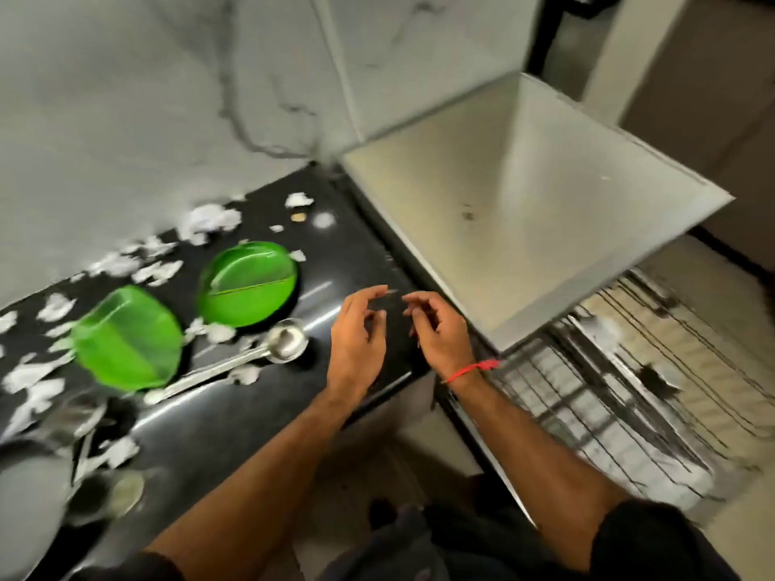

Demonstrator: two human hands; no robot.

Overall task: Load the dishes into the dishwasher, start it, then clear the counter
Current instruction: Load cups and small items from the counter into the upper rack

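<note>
Both hands hovered loosely curled over the counter's right end, holding nothing.

We saw the left hand (356, 333) and the right hand (440, 329) side by side, fingertips nearly meeting, fingers relaxed and half bent, forearms reaching in from the near edge. To the left on the black counter (235, 413) lay two green plates (251, 283), (128, 339), a steel ladle (285, 343) just beside them, and scattered white paper scraps (209, 220). Right of the hands stood an open white door (524, 211) over a wire rack (608, 396), with open floor near us.
</note>
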